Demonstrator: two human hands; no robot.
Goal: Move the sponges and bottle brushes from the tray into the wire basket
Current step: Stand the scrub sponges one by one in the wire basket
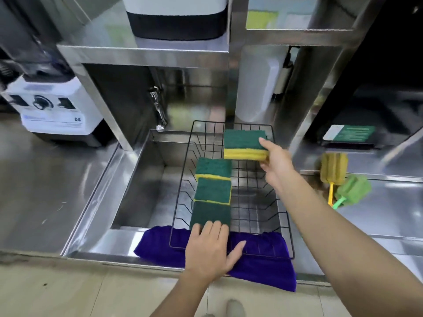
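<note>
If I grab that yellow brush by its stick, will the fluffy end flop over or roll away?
Probably not much. The yellow bottle brush has a straight handle that looks like stiff plastic, so it should lift in one piece. Its spongy head looks soft and light, likely squashing rather than breaking. Lying against the green bottle brush, it seems unlikely to roll.

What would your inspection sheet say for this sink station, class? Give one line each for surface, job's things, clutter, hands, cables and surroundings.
Surface: steel counter around a sunken sink; black wire basket spans the sink.
Job's things: three green-and-yellow sponges in a row in the basket; a fourth sponge held over its far end; yellow brush and green brush lie on the right, outside the basket.
Clutter: purple cloth under the basket's near edge.
Hands: left hand rests its fingers on the nearest sponge; right hand grips the fourth sponge.
Cables: nothing seen.
Surroundings: white blender base left, tap behind, steel shelf above.
</note>
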